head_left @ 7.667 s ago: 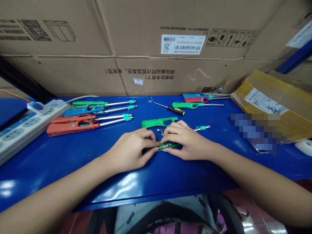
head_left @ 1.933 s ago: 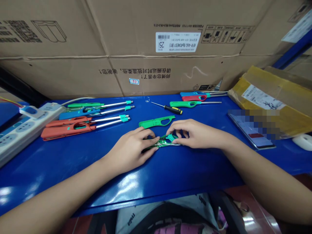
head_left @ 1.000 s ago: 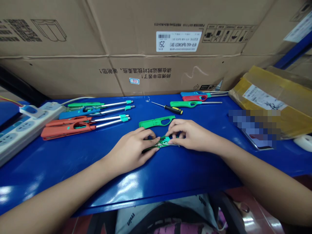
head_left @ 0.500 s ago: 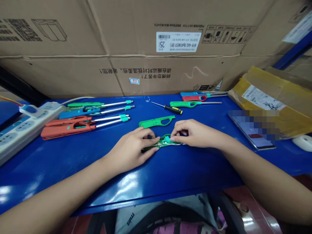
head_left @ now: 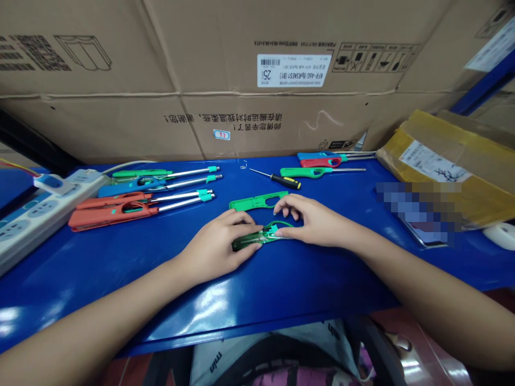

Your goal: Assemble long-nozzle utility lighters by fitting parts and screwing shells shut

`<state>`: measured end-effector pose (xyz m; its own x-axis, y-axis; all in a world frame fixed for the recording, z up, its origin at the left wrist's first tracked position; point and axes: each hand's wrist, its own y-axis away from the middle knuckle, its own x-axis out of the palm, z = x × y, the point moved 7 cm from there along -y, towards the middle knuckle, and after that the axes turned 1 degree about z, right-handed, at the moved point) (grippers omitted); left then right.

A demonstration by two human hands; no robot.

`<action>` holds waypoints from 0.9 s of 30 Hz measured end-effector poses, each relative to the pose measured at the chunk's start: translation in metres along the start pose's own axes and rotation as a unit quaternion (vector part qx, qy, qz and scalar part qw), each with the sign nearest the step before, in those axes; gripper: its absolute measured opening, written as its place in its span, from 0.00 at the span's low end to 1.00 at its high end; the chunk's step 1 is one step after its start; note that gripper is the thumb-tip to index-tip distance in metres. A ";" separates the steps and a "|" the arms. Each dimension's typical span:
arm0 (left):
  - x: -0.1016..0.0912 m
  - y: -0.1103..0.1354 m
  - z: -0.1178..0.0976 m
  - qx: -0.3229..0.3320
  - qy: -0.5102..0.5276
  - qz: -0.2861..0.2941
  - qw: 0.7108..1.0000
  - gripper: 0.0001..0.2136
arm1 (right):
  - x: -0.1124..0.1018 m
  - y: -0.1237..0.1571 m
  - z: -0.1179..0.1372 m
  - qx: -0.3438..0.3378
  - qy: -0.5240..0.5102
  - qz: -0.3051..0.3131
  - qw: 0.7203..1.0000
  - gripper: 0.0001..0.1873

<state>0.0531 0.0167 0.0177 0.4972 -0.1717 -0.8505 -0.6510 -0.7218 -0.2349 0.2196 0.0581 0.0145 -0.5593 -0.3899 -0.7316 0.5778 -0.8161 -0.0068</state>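
My left hand (head_left: 217,241) holds an opened green utility lighter (head_left: 270,234) by its dark, see-through tank end, with thumb below and fingers above. Inner parts show in the lighter's casing, among them a turquoise trigger and thin pieces I cannot make out. My right hand (head_left: 316,219) is over the lighter's trigger end. Its thumb tip touches the turquoise part, while the other fingers are curled and raised apart from it. Just behind lies a separate green casing half (head_left: 251,203), its inner side up, with the right fingertips hovering near its looped end.
Several lighters, including an orange lighter (head_left: 115,215), lie at left beside a white power strip (head_left: 36,214). A screwdriver (head_left: 284,180) and a green lighter (head_left: 301,172) lie behind. At right are a phone (head_left: 428,234) and a taped parcel (head_left: 454,150). A cardboard wall (head_left: 132,126) bounds the back.
My right index and other fingers have lifted off the trigger area and spread away from the thumb. My left hand keeps its hold on the lighter, almost unmoved.
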 end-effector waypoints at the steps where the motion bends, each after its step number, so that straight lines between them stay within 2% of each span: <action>1: 0.000 0.000 0.001 -0.008 0.011 -0.004 1.000 0.13 | 0.001 0.000 0.000 -0.005 0.005 0.007 1.000 0.17; 4: 0.000 -0.001 0.001 -0.029 0.039 -0.013 0.999 0.16 | 0.006 0.001 0.003 -0.019 0.014 0.037 0.999 0.12; 7: 0.001 -0.003 -0.003 -0.041 0.060 -0.012 0.997 0.17 | 0.009 0.002 0.012 -0.057 0.041 0.035 0.997 0.11; 11: 0.001 -0.006 -0.004 -0.053 0.082 -0.029 0.995 0.13 | 0.016 0.005 0.026 -0.125 0.094 0.021 0.988 0.12; 15: 0.001 -0.007 0.003 -0.069 0.100 -0.045 0.992 0.08 | 0.019 0.005 0.030 -0.156 0.117 0.013 0.981 0.13; 19: 0.001 -0.004 0.007 -0.084 0.121 -0.053 0.988 0.08 | 0.012 0.006 0.027 -0.139 0.095 0.034 0.985 0.17; 23: 0.000 -0.003 0.006 -0.083 0.135 -0.054 0.986 0.09 | 0.009 0.006 0.022 -0.107 0.059 0.085 0.989 0.09; 27: -0.001 -0.004 0.004 -0.078 0.138 -0.043 0.986 0.07 | 0.012 0.005 0.021 -0.099 0.001 0.102 0.990 0.06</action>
<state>0.0531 0.0217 0.0173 0.6975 -0.2660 -0.6654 -0.5143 -0.8324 -0.2063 0.2033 0.0405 0.0204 -0.4184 -0.5362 -0.7331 0.7837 -0.6211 0.0070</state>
